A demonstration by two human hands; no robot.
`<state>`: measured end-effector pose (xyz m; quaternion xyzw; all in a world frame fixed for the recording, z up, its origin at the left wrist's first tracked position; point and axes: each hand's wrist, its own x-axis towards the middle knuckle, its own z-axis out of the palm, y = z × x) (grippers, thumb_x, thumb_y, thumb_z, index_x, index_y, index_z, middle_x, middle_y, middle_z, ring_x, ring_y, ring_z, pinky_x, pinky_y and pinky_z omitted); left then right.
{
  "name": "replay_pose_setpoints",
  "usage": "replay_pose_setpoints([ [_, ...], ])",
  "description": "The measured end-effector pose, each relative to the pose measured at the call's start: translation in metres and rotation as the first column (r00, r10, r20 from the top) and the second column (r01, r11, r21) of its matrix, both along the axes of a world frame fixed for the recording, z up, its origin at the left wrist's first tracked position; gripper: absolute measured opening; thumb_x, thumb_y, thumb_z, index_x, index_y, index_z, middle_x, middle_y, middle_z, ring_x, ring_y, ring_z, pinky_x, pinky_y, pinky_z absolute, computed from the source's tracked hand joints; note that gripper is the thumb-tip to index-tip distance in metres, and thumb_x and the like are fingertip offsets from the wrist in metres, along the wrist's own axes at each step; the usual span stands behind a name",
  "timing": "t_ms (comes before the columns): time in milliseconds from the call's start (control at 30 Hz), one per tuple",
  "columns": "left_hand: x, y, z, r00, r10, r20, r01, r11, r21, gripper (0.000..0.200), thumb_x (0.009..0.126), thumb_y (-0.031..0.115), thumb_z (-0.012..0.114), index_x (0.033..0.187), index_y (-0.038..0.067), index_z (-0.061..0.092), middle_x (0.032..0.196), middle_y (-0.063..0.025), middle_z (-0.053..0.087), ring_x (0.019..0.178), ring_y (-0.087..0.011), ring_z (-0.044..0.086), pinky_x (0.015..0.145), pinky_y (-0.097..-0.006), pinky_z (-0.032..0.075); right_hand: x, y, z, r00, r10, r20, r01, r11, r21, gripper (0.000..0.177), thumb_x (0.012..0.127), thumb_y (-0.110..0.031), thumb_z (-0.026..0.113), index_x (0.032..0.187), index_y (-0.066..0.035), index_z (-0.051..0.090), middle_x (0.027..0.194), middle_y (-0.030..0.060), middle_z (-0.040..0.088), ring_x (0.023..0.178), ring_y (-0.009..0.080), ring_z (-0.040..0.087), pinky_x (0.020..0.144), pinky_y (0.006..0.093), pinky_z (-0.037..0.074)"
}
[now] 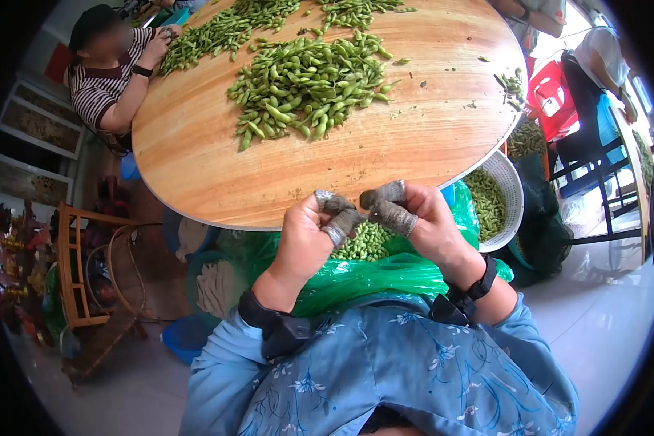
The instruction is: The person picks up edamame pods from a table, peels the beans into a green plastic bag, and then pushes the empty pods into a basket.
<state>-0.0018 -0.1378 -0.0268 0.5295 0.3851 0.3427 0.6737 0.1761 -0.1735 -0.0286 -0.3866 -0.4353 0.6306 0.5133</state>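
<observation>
My left hand (307, 234) and my right hand (430, 225) meet at the near edge of the round wooden table (196, 163). Worn grey wraps cover the thumbs and forefingers. Both hands are pinched, their tips almost touching; anything between them is too small or hidden to make out. Below them, shelled green soybeans (366, 244) lie in a green plastic bag (356, 282) above my lap. A heap of unshelled soybean pods (305, 83) rests on the tabletop beyond my hands.
More pods (229, 29) lie farther back, near a person in a striped shirt (107, 91). At right stands a white basket (514, 196) of green pods or beans, beside a dark bag (541, 218). Blue basins (185, 336) and a wooden chair (69, 269) are at left.
</observation>
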Motion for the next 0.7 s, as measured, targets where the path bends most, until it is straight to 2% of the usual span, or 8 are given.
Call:
replay_pose_setpoints([
  [33,-0.0003,0.0014,-0.0059,0.986,0.056,0.158,-0.045,0.996,-0.073,0.008,0.079,0.004,0.059,0.087,0.004,0.056,0.07,-0.0036,0.057,0.059,-0.0071,0.051,0.05,-0.018,0.038,0.0011,-0.0005,0.0014,1.0,0.0,0.001,0.0,1.0,0.001,0.021,0.084,-0.013,0.057,0.098,0.003,0.055,0.091,0.0031,0.059,0.083,0.0075,0.054,0.075,0.0234,0.044],
  [67,-0.0015,0.0022,-0.006,0.985,0.058,0.16,-0.047,0.996,-0.072,0.008,0.079,0.004,0.059,0.087,0.004,0.056,0.07,-0.0036,0.057,0.059,-0.0071,0.051,0.05,-0.018,0.038,0.0029,-0.0017,0.0022,1.0,-0.02,-0.003,0.02,0.999,-0.031,0.021,0.084,-0.013,0.057,0.098,0.003,0.055,0.091,0.003,0.059,0.082,0.0075,0.054,0.075,0.023,0.043],
  [133,-0.0043,0.0032,-0.0039,0.883,0.159,0.441,0.041,0.91,-0.412,0.009,0.079,0.006,0.059,0.087,0.004,0.057,0.07,-0.0041,0.057,0.059,-0.0088,0.052,0.051,-0.019,0.039,0.0029,-0.002,0.0033,0.999,-0.035,-0.005,0.035,0.997,-0.063,0.021,0.084,-0.013,0.056,0.097,0.003,0.056,0.09,0.003,0.059,0.082,0.0075,0.054,0.075,0.0227,0.043],
  [200,0.0008,-0.0004,0.0014,0.891,0.167,0.423,0.038,0.9,-0.435,0.01,0.079,0.007,0.059,0.089,0.005,0.057,0.071,-0.0059,0.059,0.058,-0.0109,0.054,0.051,-0.0208,0.043,0.0011,-0.002,0.0042,0.995,0.085,-0.057,-0.087,0.995,-0.042,0.02,0.084,-0.013,0.056,0.097,0.002,0.056,0.088,0.0025,0.06,0.081,0.0078,0.054,0.075,0.0224,0.043],
  [233,0.0022,-0.0024,0.0028,0.916,0.143,0.374,0.03,0.906,-0.421,0.011,0.079,0.007,0.059,0.089,0.005,0.057,0.071,-0.0066,0.06,0.058,-0.0116,0.056,0.052,-0.0219,0.045,0.0012,-0.0024,0.0032,0.993,0.091,-0.072,-0.094,0.995,-0.039,0.019,0.084,-0.014,0.055,0.096,0.001,0.056,0.086,0.002,0.06,0.081,0.0081,0.054,0.074,0.0225,0.043],
  [300,0.0028,-0.0045,0.0023,0.937,0.111,0.331,0.025,0.925,-0.379,0.012,0.078,0.007,0.06,0.09,0.005,0.057,0.072,-0.0086,0.062,0.058,-0.0132,0.058,0.054,-0.0246,0.049,0.0008,-0.0031,0.0026,0.993,0.075,-0.092,-0.079,0.996,-0.044,0.018,0.084,-0.014,0.055,0.095,0.001,0.056,0.085,0.0016,0.06,0.08,0.0077,0.054,0.074,0.0225,0.043],
  [633,0.0006,-0.0054,0.0012,0.93,0.086,0.357,0.062,0.922,-0.382,0.011,0.08,0.01,0.058,0.089,0.004,0.056,0.072,-0.0093,0.061,0.057,-0.0138,0.059,0.054,-0.0268,0.05,0.0016,-0.004,0.0011,0.995,0.044,-0.087,-0.05,0.997,-0.064,0.017,0.083,-0.015,0.057,0.091,0.0,0.057,0.082,-0.0002,0.059,0.075,0.0059,0.052,0.069,0.0216,0.042],
  [700,0.0016,-0.0064,0.0016,0.917,0.126,0.379,0.05,0.906,-0.421,0.009,0.078,0.004,0.058,0.087,0.001,0.055,0.071,-0.0095,0.061,0.056,-0.014,0.059,0.052,-0.0262,0.052,0.0015,-0.0044,0.0011,0.995,0.043,-0.087,-0.049,0.997,-0.064,0.016,0.083,-0.014,0.057,0.091,0.0,0.057,0.082,-0.0002,0.058,0.075,0.006,0.052,0.069,0.0216,0.042],
])
